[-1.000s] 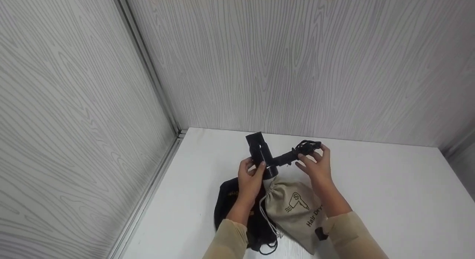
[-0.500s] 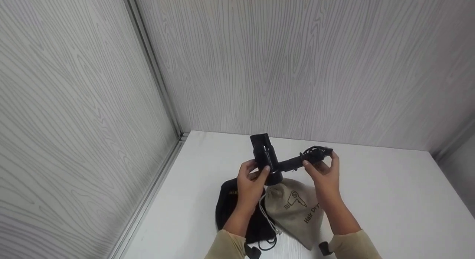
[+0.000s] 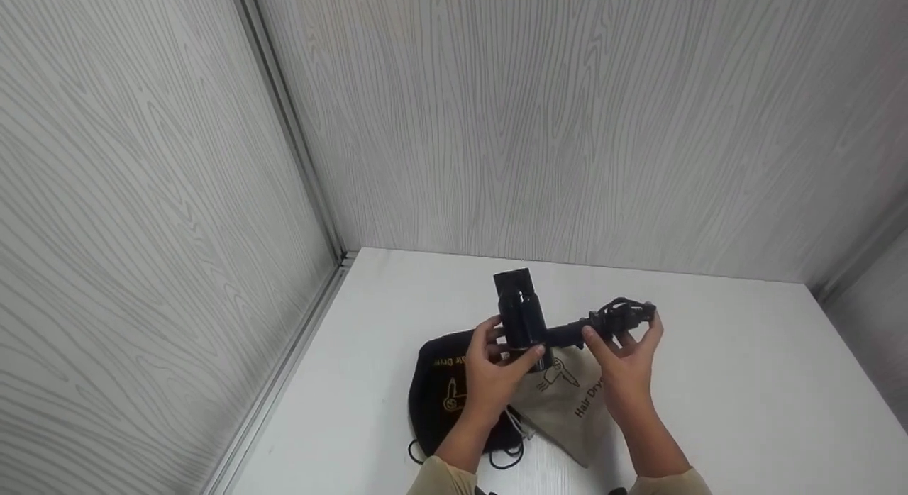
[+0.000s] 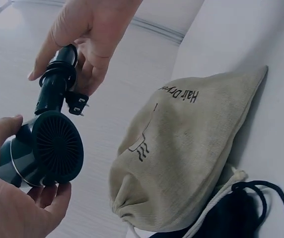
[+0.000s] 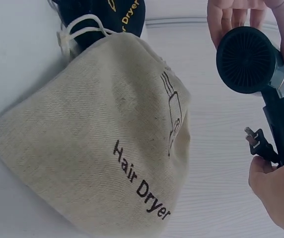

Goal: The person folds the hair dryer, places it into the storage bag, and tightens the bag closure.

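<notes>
Both hands hold a black hair dryer (image 3: 523, 318) above the bags. My left hand (image 3: 493, 371) grips its barrel near the round rear grille (image 4: 59, 146), thumb on one side and fingers on the other. My right hand (image 3: 628, 364) holds the end of the handle, where the cord (image 4: 57, 74) is wound round it. A two-prong plug (image 4: 76, 101) sticks out beside the handle. Underneath lie a beige drawstring bag (image 5: 97, 129) printed "Hair Dryer" and a black drawstring bag (image 3: 436, 392) with gold print. In the head view the hands and dryer partly cover both bags.
The bags lie on a white table (image 3: 340, 381). A grey wood-grain wall (image 3: 532, 126) stands behind it, and another panel (image 3: 142, 197) rises on the left. A metal frame strip (image 3: 298, 140) runs down the corner between them.
Both hands have moved right and nearer with the hair dryer, and its barrel has turned more upright. More of the black bag's gold print shows. The grip looks much the same.
</notes>
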The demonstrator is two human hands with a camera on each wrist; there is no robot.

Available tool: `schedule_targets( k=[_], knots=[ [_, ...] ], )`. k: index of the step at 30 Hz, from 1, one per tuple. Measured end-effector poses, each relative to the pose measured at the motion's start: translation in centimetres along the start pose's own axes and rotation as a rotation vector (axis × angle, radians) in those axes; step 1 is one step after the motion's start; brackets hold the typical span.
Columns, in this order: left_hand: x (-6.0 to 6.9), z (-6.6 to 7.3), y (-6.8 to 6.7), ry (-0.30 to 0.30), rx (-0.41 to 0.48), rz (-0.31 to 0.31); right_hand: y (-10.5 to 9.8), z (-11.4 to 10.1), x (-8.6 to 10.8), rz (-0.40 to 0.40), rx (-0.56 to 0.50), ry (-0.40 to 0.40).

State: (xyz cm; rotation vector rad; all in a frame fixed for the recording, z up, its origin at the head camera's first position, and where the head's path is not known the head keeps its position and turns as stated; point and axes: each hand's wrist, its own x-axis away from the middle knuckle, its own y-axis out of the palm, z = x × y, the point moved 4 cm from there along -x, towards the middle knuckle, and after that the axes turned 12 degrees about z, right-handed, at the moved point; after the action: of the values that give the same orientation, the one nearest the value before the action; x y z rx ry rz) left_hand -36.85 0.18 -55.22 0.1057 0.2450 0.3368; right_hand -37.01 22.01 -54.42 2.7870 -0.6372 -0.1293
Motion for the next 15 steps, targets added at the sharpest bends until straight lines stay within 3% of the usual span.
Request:
schedule_targets(
  k=[10, 15],
  knots=[
    [1.1, 0.3, 0.5, 0.02, -0.031, -0.021, 0.0, -0.4, 1.0, 0.1, -0.014, -0.041],
    [1.5, 0.7, 0.9, 0.048, -0.042, -0.072, -0.1, -0.9, 1.3, 0.1, 0.013, -0.092]
  ],
)
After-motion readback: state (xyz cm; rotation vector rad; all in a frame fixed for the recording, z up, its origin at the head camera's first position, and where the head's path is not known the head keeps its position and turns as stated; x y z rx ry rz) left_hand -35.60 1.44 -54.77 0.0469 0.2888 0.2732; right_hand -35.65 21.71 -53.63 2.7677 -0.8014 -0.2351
